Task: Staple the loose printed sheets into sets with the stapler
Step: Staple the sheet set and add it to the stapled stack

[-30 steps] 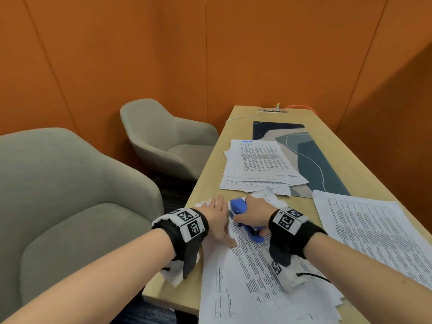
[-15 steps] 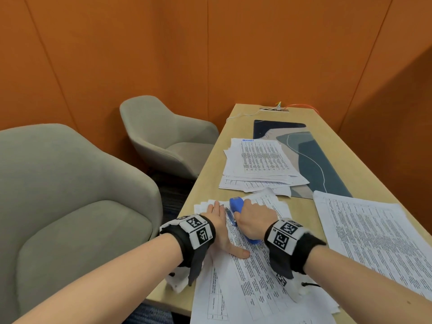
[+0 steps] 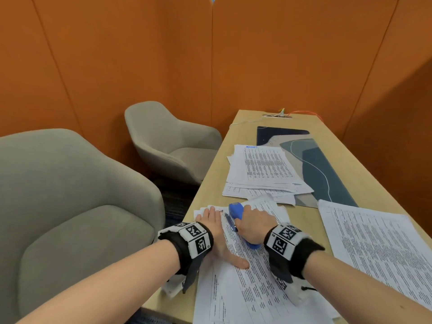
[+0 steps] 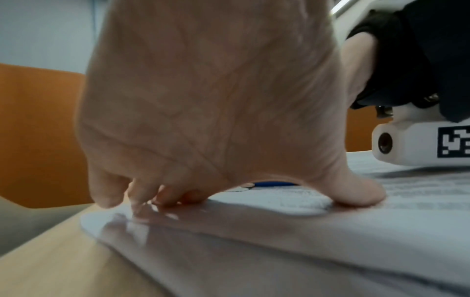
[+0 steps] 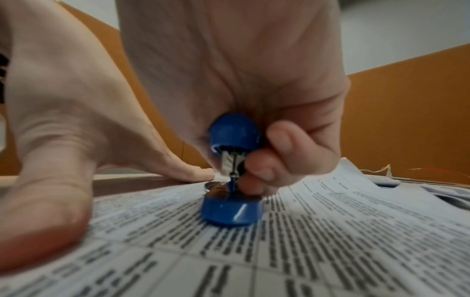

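**A:** Starting with the hands, what is each one doing?

**B:** 2 bare forearms reach over a light wooden table point(image 3: 346, 160). The left hand point(image 3: 216, 226) lies flat, fingers straight, thumb spread toward the viewer, pressing down a set of printed sheets point(image 3: 252, 286) at the table's near left edge. In the left wrist view its fingertips point(image 4: 167, 198) and thumb touch the paper.

**A:** And the right?

**B:** The right hand point(image 3: 253, 226) is wrapped around a blue stapler point(image 3: 236, 210). The right wrist view (very close, slightly blurred) shows fingers curled along one side of it, the blue base resting on the printed page and the upper arm raised a little above it.

**A:** Where exactly is the stapler?

**B:** On top of the pressed sheets, just beside the left hand, its front end pointing toward the sheets' far corner. Whether that corner sits inside the stapler's mouth cannot be told.

**A:** What else is there?

**B:** A messy stack of printed pages point(image 3: 264, 169) lies farther along the table, partly over a dark blue patterned desk mat point(image 3: 325, 174). Another spread of printed sheets point(image 3: 378, 249) lies to the right. 2 grey armchairs, a near one point(image 3: 70, 206) and a far one point(image 3: 168, 141), stand left of the table, with orange walls behind. Both wrists wear black bands carrying white marker blocks.
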The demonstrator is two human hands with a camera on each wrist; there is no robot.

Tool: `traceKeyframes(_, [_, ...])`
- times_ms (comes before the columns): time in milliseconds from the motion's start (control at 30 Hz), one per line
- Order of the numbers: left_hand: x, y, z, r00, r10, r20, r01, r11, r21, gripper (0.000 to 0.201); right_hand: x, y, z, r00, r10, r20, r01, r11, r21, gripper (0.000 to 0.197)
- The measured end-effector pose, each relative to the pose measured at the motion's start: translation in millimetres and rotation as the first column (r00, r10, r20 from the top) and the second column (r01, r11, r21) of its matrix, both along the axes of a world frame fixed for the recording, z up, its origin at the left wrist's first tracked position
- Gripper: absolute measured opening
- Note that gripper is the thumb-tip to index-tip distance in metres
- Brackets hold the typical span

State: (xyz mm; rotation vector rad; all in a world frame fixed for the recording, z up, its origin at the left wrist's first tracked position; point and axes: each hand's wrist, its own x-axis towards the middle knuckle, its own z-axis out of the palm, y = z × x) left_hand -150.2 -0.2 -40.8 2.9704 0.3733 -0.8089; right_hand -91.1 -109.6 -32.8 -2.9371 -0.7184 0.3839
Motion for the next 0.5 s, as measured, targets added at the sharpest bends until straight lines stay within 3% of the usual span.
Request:
traceKeyframes(200, [-1.9, -3.9, 5.5, 1.0, -0.005, -0.002, 0.005, 1.0, 0.012, 0.14, 1.8, -0.1, -1.0, 0.997, 0.035, 0.066, -0.033, 0.999, -0.036, 0.044])
traceKeyframes(500, [-1.3, -5.3, 7.9, 1.0, -0.002, -0.007, 0.002, 1.0, 0.019, 0.141, 5.1, 0.0, -1.3, 0.999, 0.032, 0.027, -0.032, 0.999, -0.018, 0.045])
